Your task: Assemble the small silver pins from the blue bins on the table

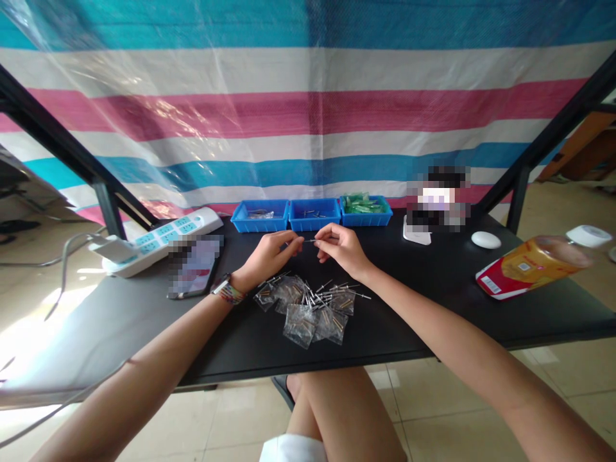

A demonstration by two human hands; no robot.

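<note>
A thin metal blind rivet (308, 240) spans the small gap between my two hands above the black table. My left hand (272, 255) pinches one end with thumb and fingertips. The other end sits between the thumb and fingers of my right hand (341, 247). Just below both hands lies a loose pile of silver blind rivets (312, 296). Small clear plastic bags (301, 324) with brass-coloured pins inside lie among and in front of the rivets.
Behind my hands stand three blue bins: left (260, 224) with clear bags, middle (315, 222) with a few rivets, right (368, 218) with green packets. Leftward are a phone (205, 266) and power strip (166, 240); rightward, a white mouse (486, 240) and bottle (534, 264).
</note>
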